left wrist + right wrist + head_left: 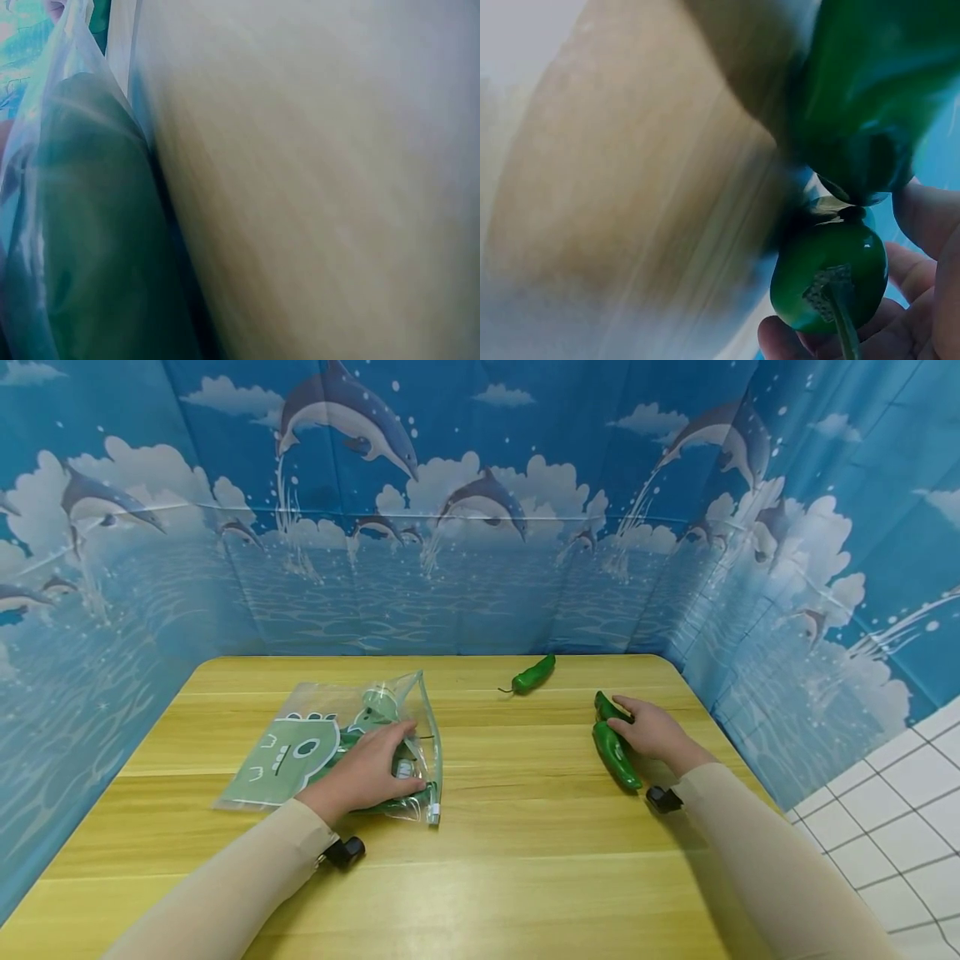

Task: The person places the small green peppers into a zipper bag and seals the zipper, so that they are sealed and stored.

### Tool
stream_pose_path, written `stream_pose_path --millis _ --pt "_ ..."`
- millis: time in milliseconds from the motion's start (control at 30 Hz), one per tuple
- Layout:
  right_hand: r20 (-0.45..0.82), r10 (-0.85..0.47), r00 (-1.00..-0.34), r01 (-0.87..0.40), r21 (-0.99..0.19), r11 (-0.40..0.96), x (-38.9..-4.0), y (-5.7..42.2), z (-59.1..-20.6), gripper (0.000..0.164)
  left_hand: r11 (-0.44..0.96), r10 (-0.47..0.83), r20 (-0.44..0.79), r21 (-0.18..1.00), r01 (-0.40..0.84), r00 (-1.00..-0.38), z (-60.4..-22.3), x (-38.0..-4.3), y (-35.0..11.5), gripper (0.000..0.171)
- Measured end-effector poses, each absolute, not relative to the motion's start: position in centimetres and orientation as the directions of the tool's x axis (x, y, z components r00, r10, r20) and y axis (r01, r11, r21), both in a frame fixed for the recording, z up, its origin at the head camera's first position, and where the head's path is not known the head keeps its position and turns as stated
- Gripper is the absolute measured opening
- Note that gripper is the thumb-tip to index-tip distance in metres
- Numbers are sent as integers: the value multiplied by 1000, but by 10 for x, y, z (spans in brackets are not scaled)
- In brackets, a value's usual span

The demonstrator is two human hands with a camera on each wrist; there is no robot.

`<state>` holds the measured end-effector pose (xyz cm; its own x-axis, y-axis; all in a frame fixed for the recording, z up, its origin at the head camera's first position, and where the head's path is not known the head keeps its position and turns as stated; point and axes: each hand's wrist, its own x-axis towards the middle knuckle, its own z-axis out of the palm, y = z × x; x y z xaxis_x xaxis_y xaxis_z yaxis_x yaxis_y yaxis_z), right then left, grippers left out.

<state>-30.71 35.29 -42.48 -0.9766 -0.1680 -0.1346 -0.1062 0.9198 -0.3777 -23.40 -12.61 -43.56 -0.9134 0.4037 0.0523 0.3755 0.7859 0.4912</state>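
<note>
The bag [288,756] is clear, glossy plastic, crinkled near its opening, with a flatter-looking green print. The peppers [617,758] have smooth, shiny skin that catches highlights; up close, the base of one stem [845,326] looks rough and matt. The table [510,877] shows wood grain under a smooth, softly reflective finish. The sleeves [240,872] are matt cloth, and the backdrop [480,585] is a creased sheet, either fabric or thin plastic.

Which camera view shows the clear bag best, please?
The head view: the clear bag appears nearly whole, the left hand covering part. The left wrist view shows only a close, blurred portion; the right wrist view shows none.
</note>
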Motion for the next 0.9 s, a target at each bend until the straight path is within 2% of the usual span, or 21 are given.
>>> stream_pose_path --millis 433,900 --pt "-119 -205 -971 -147 -374 916 -308 362 -430 64 787 393 46 499 362 -918 -433 -232 -125 94" --pt "-184 -220 -958 -136 -385 913 -309 373 -433 65 787 394 40 501 359 -918 -434 -232 -126 94"
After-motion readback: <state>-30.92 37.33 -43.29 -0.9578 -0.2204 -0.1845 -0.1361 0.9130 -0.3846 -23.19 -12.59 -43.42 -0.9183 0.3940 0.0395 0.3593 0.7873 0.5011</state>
